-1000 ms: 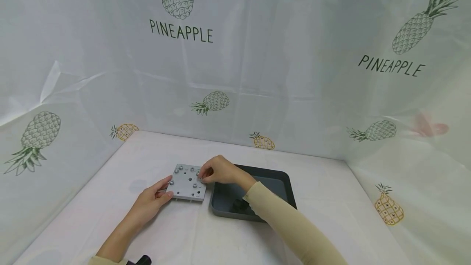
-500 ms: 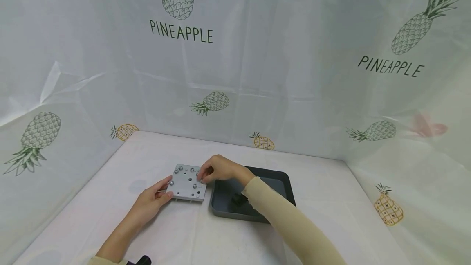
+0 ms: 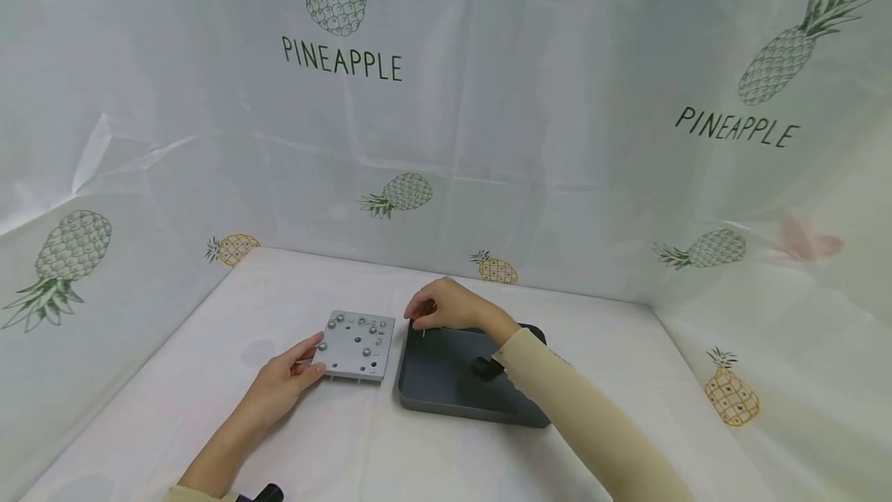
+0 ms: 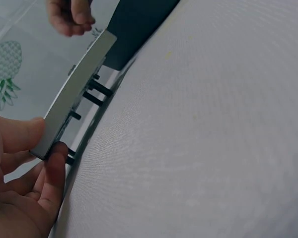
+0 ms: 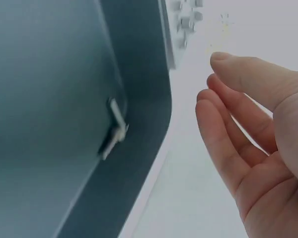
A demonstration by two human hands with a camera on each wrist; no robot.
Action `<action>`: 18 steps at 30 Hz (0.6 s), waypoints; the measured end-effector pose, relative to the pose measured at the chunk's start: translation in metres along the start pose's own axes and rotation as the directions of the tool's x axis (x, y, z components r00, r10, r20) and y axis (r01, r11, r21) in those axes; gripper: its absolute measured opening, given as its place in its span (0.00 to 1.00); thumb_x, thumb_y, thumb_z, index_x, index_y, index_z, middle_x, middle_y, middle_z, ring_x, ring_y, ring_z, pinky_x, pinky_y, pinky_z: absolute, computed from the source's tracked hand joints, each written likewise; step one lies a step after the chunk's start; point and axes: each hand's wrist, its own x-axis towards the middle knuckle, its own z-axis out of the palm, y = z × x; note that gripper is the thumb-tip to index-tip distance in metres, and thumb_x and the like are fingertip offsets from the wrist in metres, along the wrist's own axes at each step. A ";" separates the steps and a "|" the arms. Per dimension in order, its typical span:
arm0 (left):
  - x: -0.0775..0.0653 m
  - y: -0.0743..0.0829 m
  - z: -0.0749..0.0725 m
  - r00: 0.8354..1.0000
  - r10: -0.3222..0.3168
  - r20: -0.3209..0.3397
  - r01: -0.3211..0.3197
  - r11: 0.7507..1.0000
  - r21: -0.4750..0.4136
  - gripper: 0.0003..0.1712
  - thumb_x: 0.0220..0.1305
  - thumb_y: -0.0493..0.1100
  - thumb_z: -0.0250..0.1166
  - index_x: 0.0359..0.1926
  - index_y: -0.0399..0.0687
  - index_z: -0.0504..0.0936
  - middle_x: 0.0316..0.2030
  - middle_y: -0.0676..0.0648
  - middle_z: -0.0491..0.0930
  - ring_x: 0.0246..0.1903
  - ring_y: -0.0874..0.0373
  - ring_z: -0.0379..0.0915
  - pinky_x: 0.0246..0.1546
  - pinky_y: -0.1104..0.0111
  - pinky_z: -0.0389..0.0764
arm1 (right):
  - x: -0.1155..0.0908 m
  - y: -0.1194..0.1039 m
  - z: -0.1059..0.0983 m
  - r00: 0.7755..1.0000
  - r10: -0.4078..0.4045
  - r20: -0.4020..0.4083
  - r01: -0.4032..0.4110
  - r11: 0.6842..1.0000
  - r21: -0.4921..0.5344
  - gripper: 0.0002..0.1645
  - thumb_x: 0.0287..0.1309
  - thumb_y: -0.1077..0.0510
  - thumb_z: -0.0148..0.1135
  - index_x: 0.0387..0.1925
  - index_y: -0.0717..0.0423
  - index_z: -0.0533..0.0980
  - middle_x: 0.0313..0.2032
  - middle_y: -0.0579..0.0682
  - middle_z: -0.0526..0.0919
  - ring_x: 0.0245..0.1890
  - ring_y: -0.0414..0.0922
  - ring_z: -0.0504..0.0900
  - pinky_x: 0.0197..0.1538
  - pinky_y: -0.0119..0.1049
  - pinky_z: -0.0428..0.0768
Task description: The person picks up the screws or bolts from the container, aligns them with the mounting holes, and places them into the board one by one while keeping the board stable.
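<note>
With thumb above and fingers below, my left hand (image 3: 282,383) grips the near-left edge of a grey metal plate (image 3: 346,355). Several screws sit in the plate's holes, and their dark shanks (image 4: 93,98) stick out underneath in the left wrist view. The plate is held slightly raised off the table. My right hand (image 3: 453,306) hovers at the back-left corner of a dark tray (image 3: 446,407), fingers loosely bent with nothing between them in the right wrist view. A small screw-like piece (image 5: 117,116) rests blurred in the tray's corner.
The tray stands just right of the plate on a white cloth-covered table (image 3: 334,440). A white curtain (image 3: 530,138) printed with pineapples rises behind and at both sides. A black strap piece (image 3: 488,367) shows at my right wrist.
My right hand has left the plate's right side and moved right and back to the tray's corner, uncovering more screws. The left hand keeps its grip on the plate.
</note>
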 end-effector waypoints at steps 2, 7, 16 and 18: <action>0.000 0.000 0.000 1.000 -0.002 -0.002 0.002 1.000 0.003 0.39 0.77 0.51 0.66 0.81 0.45 0.64 0.72 0.30 0.72 0.55 0.52 0.78 0.62 0.53 0.77 | -0.009 0.006 -0.005 1.000 0.013 -0.008 -0.013 1.000 -0.027 0.13 0.66 0.63 0.73 0.51 0.62 0.87 0.46 0.56 0.91 0.41 0.35 0.88 0.49 0.29 0.85; 0.000 -0.002 0.000 1.000 -0.014 -0.004 0.014 1.000 0.014 0.39 0.76 0.50 0.66 0.81 0.46 0.65 0.71 0.31 0.73 0.53 0.54 0.77 0.58 0.60 0.77 | -0.025 0.019 -0.009 0.997 0.063 -0.034 -0.067 0.991 -0.112 0.13 0.66 0.63 0.73 0.51 0.61 0.87 0.44 0.52 0.92 0.40 0.38 0.88 0.47 0.31 0.85; 0.000 -0.001 -0.001 1.000 -0.004 -0.006 0.004 1.000 0.002 0.39 0.76 0.50 0.67 0.81 0.45 0.65 0.71 0.30 0.72 0.54 0.54 0.78 0.56 0.64 0.78 | -0.035 0.036 0.004 0.991 0.130 -0.023 -0.132 0.983 -0.129 0.23 0.64 0.64 0.73 0.60 0.63 0.83 0.53 0.57 0.89 0.42 0.45 0.90 0.46 0.31 0.85; 0.001 -0.001 0.000 1.000 -0.007 -0.007 0.007 1.000 0.000 0.39 0.76 0.50 0.67 0.81 0.46 0.65 0.71 0.30 0.72 0.55 0.53 0.79 0.59 0.60 0.78 | -0.035 0.038 0.007 0.992 0.128 -0.010 -0.128 0.984 -0.123 0.25 0.64 0.65 0.74 0.62 0.63 0.82 0.57 0.57 0.88 0.41 0.44 0.90 0.45 0.30 0.85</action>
